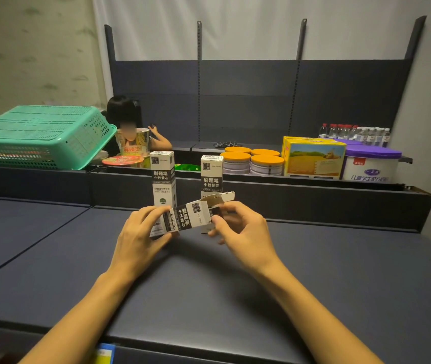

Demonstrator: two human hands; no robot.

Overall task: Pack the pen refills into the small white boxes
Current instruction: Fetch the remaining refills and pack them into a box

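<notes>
A small white box [186,218] with black print lies tilted in the air above the dark table [209,285], its end flap [222,197] open at the upper right. My left hand [140,232] grips its lower left end. My right hand [243,227] pinches the box at its open end, fingers curled by the flap. Two more white boxes stand upright behind: one [162,177] at the left, one [211,174] at the right, partly hidden by the held box. No loose pen refills show.
A green plastic basket [38,135] lies upside down at the back left. Behind the table's raised edge stand orange-lidded tins [256,162], a yellow carton [314,158], a purple-lidded tub [369,164] and water bottles [353,132]. A person sits beyond, by noodle cups [133,145].
</notes>
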